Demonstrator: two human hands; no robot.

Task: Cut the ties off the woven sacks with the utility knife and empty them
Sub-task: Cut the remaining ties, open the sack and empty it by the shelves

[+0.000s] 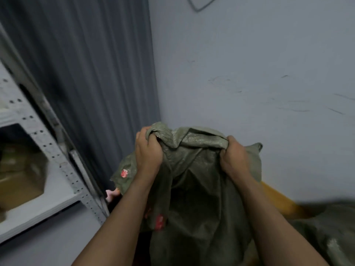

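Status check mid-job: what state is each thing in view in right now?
left hand: grips the sack's top edge, fingers curled
right hand: grips the sack's top edge, fingers curled
sack: held up, crumpled, hanging between both hands
second sack: lying at lower right, untouched
curtain: hanging drawn
shelf: holds a box
box: on the shelf; open or shut unclear

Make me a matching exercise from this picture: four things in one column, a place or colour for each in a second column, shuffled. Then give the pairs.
1. left hand
2. right hand
3. curtain
4. shelf rack

A. pale, with punched holes, at the far left
B. grips the green woven sack on its curtain side
C. dark grey, hanging in the corner
D. grips the sack on its bare-wall side

Pairs: 1-B, 2-D, 3-C, 4-A.
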